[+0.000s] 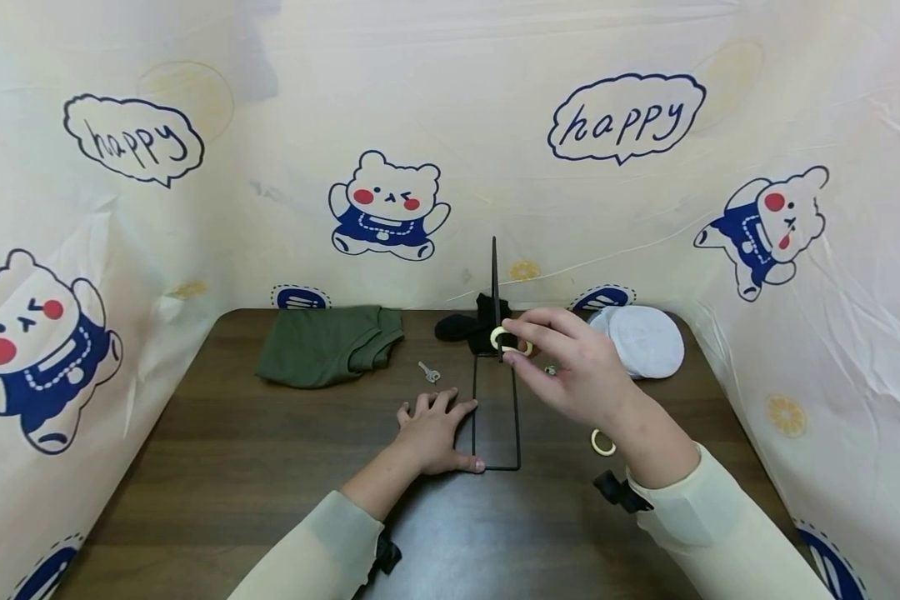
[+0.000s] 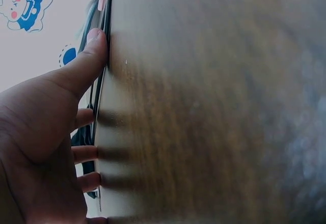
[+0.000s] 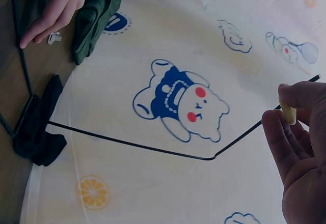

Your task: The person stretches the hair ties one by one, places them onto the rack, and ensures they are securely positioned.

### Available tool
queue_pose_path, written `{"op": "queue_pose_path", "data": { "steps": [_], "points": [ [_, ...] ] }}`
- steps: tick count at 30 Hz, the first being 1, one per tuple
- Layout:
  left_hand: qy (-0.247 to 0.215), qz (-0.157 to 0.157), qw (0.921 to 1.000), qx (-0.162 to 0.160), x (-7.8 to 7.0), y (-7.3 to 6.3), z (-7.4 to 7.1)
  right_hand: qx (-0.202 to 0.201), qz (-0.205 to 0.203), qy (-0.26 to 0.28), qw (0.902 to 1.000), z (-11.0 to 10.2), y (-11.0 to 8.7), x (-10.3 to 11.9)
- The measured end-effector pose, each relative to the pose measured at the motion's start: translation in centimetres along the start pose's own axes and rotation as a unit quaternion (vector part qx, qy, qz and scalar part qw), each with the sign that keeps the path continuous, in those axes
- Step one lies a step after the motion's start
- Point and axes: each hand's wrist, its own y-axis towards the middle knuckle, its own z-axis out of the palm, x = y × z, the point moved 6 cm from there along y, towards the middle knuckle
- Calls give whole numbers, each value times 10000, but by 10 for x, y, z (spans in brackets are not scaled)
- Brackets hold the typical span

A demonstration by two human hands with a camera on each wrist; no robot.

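Note:
A black wire stand lies with its rectangular base flat on the table; its rod rises and bends over toward the person. My right hand pinches a pale yellow ring between thumb and fingers, at the rod's free end. The rod's tip shows beyond the thumb; whether the ring encircles the rod, I cannot tell. My left hand rests with spread fingers beside the base, its thumb touching the near corner. Another pale yellow ring lies on the table below the right forearm.
Behind the left hand lies a small key. Folded dark green cloth sits at the back left, black fabric at the stand's far end, a round white cloth item at the back right. A patterned curtain surrounds the table.

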Motion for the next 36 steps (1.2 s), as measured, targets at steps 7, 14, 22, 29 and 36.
{"op": "queue_pose_path", "data": {
  "steps": [7,14,22,29,36],
  "points": [
    [-49,10,10000,47,-1,0,-1,-16,134,-142,9998,9,3,-18],
    [-16,-29,10000,54,-1,0,-2,-46,415,333,9986,19,13,-42],
    [-45,12,9999,125,-4,-1,-3,-103,792,426,9959,29,21,-70],
    [-81,-40,9998,156,-3,-3,-4,-342,1057,449,9928,40,30,-90],
    [-87,9,9999,132,-4,-2,-4,-491,1659,425,9840,47,36,-110]
  ]
}}
